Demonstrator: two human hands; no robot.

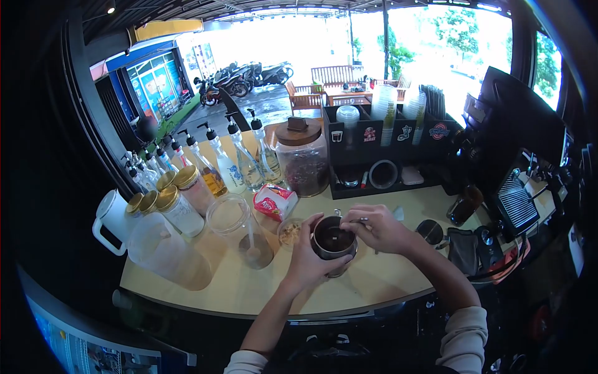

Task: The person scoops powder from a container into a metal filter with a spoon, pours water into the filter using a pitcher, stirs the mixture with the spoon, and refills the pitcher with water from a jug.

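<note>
A dark metal cup [336, 252] with dark contents stands upright over the counter's front half. Wrapped round its left side is my left hand [306, 260]. My right hand [375, 229] is closed in a pinch at the cup's right rim, on a thin utensil whose lower part is hidden in the cup. A small clear cup with light brown bits [290, 233] is just left of the metal cup. Further left stands an open clear jar [252, 248] with brown powder and a scoop in it. A red and white packet [275, 201] lies behind them.
Pump bottles [232, 165], gold-lidded jars [180, 218] and a large pitcher [163, 246] line the left. Behind stand a wooden-lidded jar [302, 163] and a black organizer [389, 134] with cups. A brown glass [464, 206] and a dark screen [516, 124] are at the right.
</note>
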